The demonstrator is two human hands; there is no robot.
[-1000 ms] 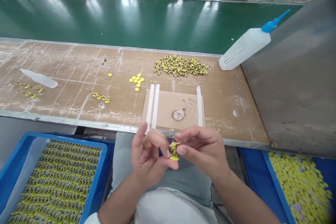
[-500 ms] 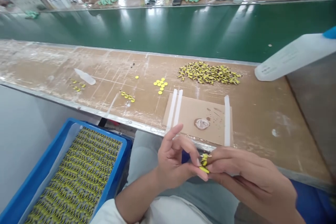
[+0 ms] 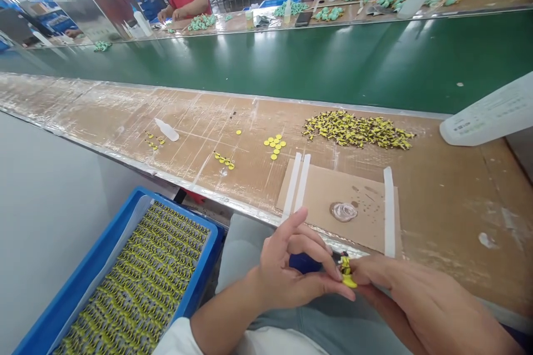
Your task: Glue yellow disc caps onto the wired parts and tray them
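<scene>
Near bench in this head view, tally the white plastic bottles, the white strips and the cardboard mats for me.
White plastic bottles: 2
White strips: 3
Cardboard mat: 1
Total: 6

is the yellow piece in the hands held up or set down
Held up: the yellow-and-black piece is pinched between the left hand and right hand, clear of the bench.
</scene>
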